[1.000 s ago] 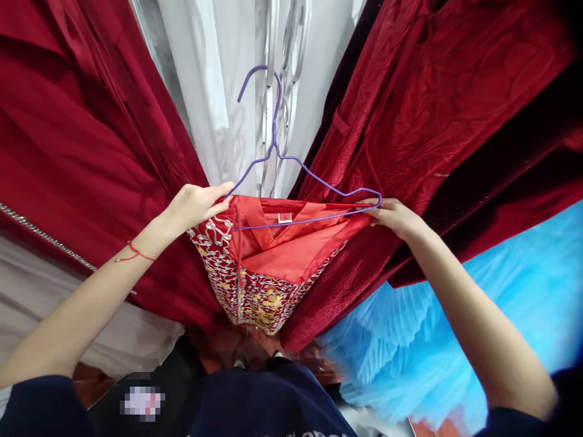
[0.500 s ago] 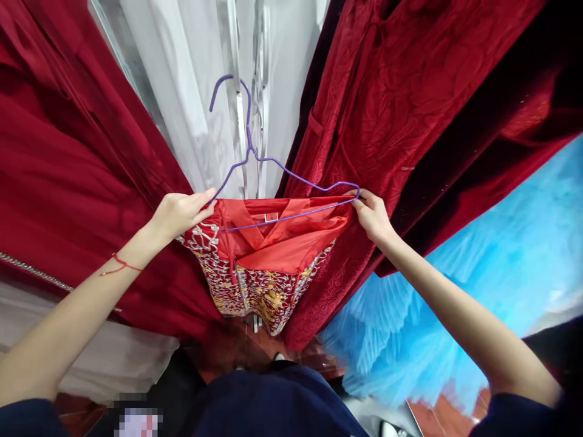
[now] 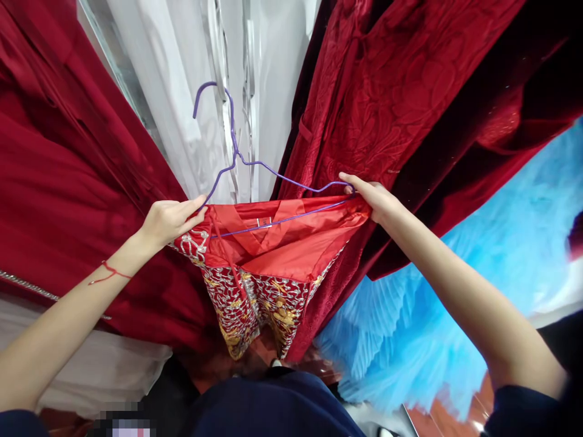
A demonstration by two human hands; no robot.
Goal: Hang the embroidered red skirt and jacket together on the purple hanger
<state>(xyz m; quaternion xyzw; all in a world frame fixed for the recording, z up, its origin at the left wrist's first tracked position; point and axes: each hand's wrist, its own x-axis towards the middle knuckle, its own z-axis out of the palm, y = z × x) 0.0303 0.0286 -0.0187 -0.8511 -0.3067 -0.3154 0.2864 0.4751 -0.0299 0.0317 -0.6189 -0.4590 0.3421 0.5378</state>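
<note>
A purple wire clothes hanger (image 3: 237, 152) is held up in front of me, its hook at the top left. Across it hangs a red garment (image 3: 273, 303) with silver and gold embroidery, its smooth red lining and a small white label showing at the wide upper opening. My left hand (image 3: 170, 223) is closed, pinching the hanger's left shoulder together with the garment's edge. At the other end, my right hand (image 3: 377, 199) grips the garment's upper corner around the hanger's right tip. Its index finger points along the wire, and its other fingers are partly hidden.
Dark red clothes (image 3: 91, 170) hang at left, and patterned red clothes (image 3: 387, 103) hang at right. White fabric (image 3: 159, 73) is behind the hanger. Light blue tulle (image 3: 410, 328) spreads at the lower right. Reddish floor (image 3: 437, 419) shows below.
My right hand has shifted outward, pulling the garment's right corner over the hanger's tip and stretching the opening wider. Hanger hook and left hand sit slightly further left in view.
</note>
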